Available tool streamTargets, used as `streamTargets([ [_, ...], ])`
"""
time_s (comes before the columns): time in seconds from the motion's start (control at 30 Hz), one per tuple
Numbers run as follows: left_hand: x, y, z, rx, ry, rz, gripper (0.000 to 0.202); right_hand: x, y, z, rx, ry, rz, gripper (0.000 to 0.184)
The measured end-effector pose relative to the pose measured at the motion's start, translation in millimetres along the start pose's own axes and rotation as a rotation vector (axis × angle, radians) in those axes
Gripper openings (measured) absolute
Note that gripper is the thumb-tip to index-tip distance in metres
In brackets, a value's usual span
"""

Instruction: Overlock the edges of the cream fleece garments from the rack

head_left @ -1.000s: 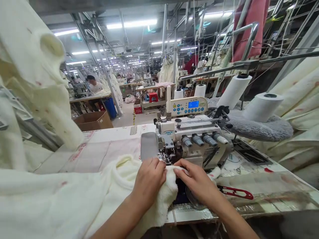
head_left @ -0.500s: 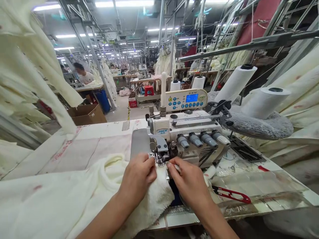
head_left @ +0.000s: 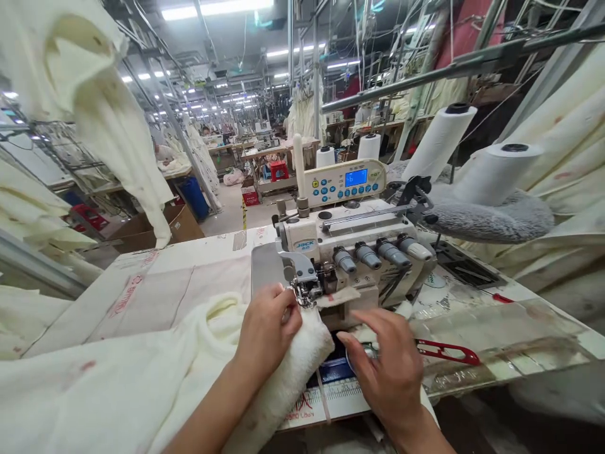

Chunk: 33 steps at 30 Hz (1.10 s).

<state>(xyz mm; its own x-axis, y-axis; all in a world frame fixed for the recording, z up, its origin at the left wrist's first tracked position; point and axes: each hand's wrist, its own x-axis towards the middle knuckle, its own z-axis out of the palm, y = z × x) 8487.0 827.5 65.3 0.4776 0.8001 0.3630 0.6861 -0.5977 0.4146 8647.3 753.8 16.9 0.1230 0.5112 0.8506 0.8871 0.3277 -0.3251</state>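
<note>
A cream fleece garment (head_left: 132, 384) is spread over the left of the table, and its fluffy edge reaches the needle area of an overlock sewing machine (head_left: 352, 227). My left hand (head_left: 267, 328) pinches the fleece just left of the presser foot (head_left: 307, 290). My right hand (head_left: 390, 366) is apart from the garment, thumb and fingers spread with nothing between them. Beside it on the right lie red thread snips (head_left: 449, 350), their blades partly hidden by the hand. A narrow strip of light fabric (head_left: 338, 296) sticks out on the machine's front, right of the foot.
White thread cones (head_left: 439, 142) stand behind the machine on the right, near a grey fluffy cushion (head_left: 491, 217). A printed ruler (head_left: 347, 389) runs along the table's front edge. Cream garments (head_left: 108, 120) hang at the left; a cardboard box (head_left: 184, 222) stands beyond the table.
My right hand has let go of the fleece by the presser foot and moved right and down, its fingers opening. A fabric strip now shows by the foot. My left hand keeps its hold.
</note>
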Motion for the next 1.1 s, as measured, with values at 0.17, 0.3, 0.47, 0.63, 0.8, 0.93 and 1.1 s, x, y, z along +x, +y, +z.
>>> streamTargets([
  [0.17, -1, 0, -1.2, -0.017, -0.003, -0.015, 0.012, -16, 2, 11, 0.320, -0.501, 0.335, 0.060],
  [0.3, -2, 0, -1.4, -0.009, -0.006, -0.013, 0.012, -22, -3, 20, 0.436, -0.556, 0.484, 0.062],
  [0.47, -2, 0, -2.9, 0.019, -0.021, -0.023, 0.011, -27, -16, 26, 0.820, -0.624, 0.687, 0.062],
  [0.63, -3, 1, -7.0, 0.024, -0.043, -0.021, 0.011, -30, -27, 17, 1.396, -0.533, 1.036, 0.039],
  [0.8, -5, 0, -7.5, 0.010, -0.038, -0.030, 0.012, -27, -31, 9, 1.452, -0.587, 1.118, 0.046],
  [0.93, -6, -1, -5.7, 0.034, -0.036, -0.020, 0.013, -30, -30, 12, 0.916, -0.554, 0.994, 0.053],
  [1.1, -11, -3, -8.2, 0.102, -0.043, 0.041, 0.014, -31, -44, 0, 0.728, -0.460, 0.907, 0.041],
])
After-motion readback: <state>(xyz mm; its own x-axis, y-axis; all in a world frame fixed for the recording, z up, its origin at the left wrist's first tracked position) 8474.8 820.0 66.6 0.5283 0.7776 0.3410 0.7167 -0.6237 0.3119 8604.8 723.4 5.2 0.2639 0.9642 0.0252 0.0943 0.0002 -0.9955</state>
